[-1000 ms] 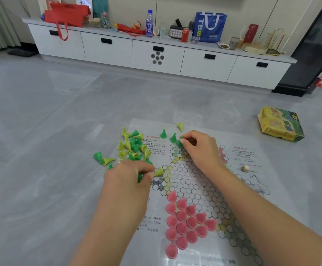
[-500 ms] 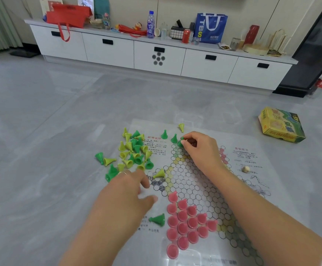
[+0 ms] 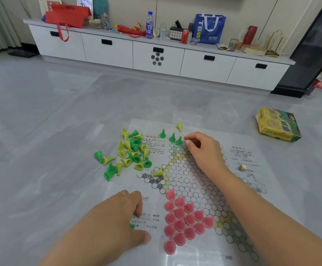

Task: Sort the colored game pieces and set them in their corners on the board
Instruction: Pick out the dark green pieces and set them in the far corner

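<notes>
Right hand (image 3: 204, 150) pinches a green cone (image 3: 179, 141) at the board's (image 3: 252, 189) far corner, left hand (image 3: 121, 214) closes on another green piece (image 3: 132, 225) — one clumsy nudge topples the upright green cones (image 3: 172, 137) beside it.

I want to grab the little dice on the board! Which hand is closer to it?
Right. The right hand is up by the green pieces, just across the board from the small die. The left hand is far off, near the board's opposite edge.

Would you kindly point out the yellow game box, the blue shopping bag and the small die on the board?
yellow game box (image 3: 278, 124), head view, on its top face.
blue shopping bag (image 3: 208, 31), head view, on its front panel.
small die (image 3: 243, 167), head view, on its middle.
</notes>
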Demonstrator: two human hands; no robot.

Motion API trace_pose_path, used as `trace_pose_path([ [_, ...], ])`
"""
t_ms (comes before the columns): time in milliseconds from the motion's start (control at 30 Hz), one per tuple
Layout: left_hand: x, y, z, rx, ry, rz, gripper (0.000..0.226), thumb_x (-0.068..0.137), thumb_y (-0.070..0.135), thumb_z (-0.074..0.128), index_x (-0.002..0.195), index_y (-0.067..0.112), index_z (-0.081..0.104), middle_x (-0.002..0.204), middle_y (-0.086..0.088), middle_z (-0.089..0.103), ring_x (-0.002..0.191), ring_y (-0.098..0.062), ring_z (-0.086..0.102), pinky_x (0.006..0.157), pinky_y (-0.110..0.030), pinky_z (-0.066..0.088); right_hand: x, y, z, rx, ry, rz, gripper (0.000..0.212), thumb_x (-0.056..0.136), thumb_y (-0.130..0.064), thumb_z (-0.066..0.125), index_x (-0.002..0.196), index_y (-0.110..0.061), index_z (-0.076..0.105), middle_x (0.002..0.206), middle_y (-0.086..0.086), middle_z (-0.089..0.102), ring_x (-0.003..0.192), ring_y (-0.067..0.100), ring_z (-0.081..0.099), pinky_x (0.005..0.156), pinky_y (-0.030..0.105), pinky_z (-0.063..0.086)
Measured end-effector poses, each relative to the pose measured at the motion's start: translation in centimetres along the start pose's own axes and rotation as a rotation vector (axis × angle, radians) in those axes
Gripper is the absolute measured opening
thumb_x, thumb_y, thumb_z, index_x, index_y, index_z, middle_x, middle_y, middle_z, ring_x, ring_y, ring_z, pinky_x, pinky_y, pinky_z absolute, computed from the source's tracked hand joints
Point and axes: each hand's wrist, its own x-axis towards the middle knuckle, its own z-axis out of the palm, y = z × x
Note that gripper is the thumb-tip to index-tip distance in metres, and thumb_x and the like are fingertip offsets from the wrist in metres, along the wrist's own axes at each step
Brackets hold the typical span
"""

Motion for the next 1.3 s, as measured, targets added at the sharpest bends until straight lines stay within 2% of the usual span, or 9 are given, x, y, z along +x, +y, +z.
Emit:
trace_pose_path([
  [167,0.0,-0.6,0.5,0.009,0.009,0.015,0.024,0.084,0.022,0.051,0.076,0.034,0.032,0.087,0.014,0.038,0.084,-0.004,0.045,0.080,-0.019,0.040,0.0,0.0,0.1,-0.022,0.012,-0.013,0.018,0.091,-0.011,0.052,0.099,-0.014,0.068,0.085,-0.011,0.061,0.071,-0.011,0.049,0.064,-0.006,0.035],
  [333,0.3,-1.1,0.6,-0.053,0.089,-0.008,0.022,0.085,0.020,0.049,0.073,0.030,0.034,0.083,0.009,0.046,0.071,-0.005,0.045,0.064,-0.017,0.037,-0.1,-0.2,0.0,-0.007,0.024,0.011,0.018,0.092,-0.011,0.051,0.097,-0.015,0.068,0.083,-0.012,0.061,0.072,-0.009,0.051,0.062,-0.006,0.035],
  [500,1.0,0.9,-1.2,-0.260,0.472,-0.082,0.021,0.085,0.025,0.059,0.075,0.022,0.041,0.064,-0.002,0.051,0.052,-0.009,0.040,0.047,-0.018,0.033,-1.7,-1.9,-0.8,0.176,0.119,0.082,0.017,0.091,-0.011,0.052,0.094,-0.021,0.065,0.078,-0.013,0.062,0.066,-0.006,0.055,0.060,0.006,0.042],
  [567,1.1,2.0,-1.9,-0.378,0.586,-0.043,0.024,0.082,0.025,0.063,0.072,0.023,0.041,0.066,-0.011,0.059,0.046,-0.011,0.038,0.050,-0.016,0.038,-2.9,-3.7,-1.9,0.287,-0.048,0.098,0.017,0.090,-0.015,0.054,0.092,-0.027,0.065,0.079,-0.008,0.066,0.067,-0.004,0.057,0.063,0.009,0.046],
  [633,1.2,2.9,-1.9,-0.445,0.649,0.027,0.032,0.078,0.023,0.067,0.067,0.026,0.038,0.075,-0.011,0.065,0.051,-0.013,0.043,0.057,-0.014,0.038,-4.4,-5.6,-3.0,0.366,-0.342,0.083,0.016,0.087,-0.017,0.058,0.092,-0.029,0.067,0.079,-0.009,0.069,0.070,-0.003,0.060,0.068,0.014,0.050],
  [700,1.2,3.5,-1.8,-0.504,0.692,0.060,0.037,0.074,0.020,0.071,0.064,0.028,0.036,0.075,-0.003,0.065,0.059,-0.015,0.046,0.058,-0.015,0.039,-5.5,-7.1,-3.7,0.454,-0.552,0.042,0.014,0.085,-0.016,0.061,0.093,-0.024,0.069,0.080,-0.009,0.071,0.073,-0.001,0.063,0.070,0.015,0.050],
  [767,1.2,3.9,-1.7,-0.562,0.709,0.073,0.038,0.073,0.019,0.072,0.065,0.024,0.035,0.083,0.013,0.062,0.060,-0.013,0.047,0.058,-0.011,0.040,-6.1,-7.7,-4.0,0.556,-0.617,0.045,0.012,0.083,-0.011,0.063,0.092,-0.016,0.070,0.075,-0.009,0.070,0.070,-0.001,0.062,0.068,0.013,0.048],
  [1067,1.3,5.0,-1.4,-0.622,0.695,0.093,0.036,0.075,0.017,0.071,0.066,0.017,0.035,0.089,0.022,0.060,0.071,-0.021,0.050,0.064,-0.022,0.041,-6.5,-7.1,-3.8,0.705,-0.491,-0.004,0.012,0.077,-0.012,0.065,0.087,-0.017,0.070,0.068,-0.007,0.067,0.065,0.004,0.060,0.065,0.016,0.049],
  [1300,1.4,4.4,-1.2,-0.587,0.718,0.053,0.035,0.076,0.017,0.069,0.065,0.017,0.036,0.086,0.023,0.060,0.076,-0.011,0.051,0.065,-0.013,0.039,-6.4,-6.8,-3.2,0.738,-0.483,0.002,0.013,0.072,-0.023,0.064,0.082,-0.019,0.073,0.070,-0.005,0.069,0.066,0.005,0.059,0.067,0.016,0.049],
])
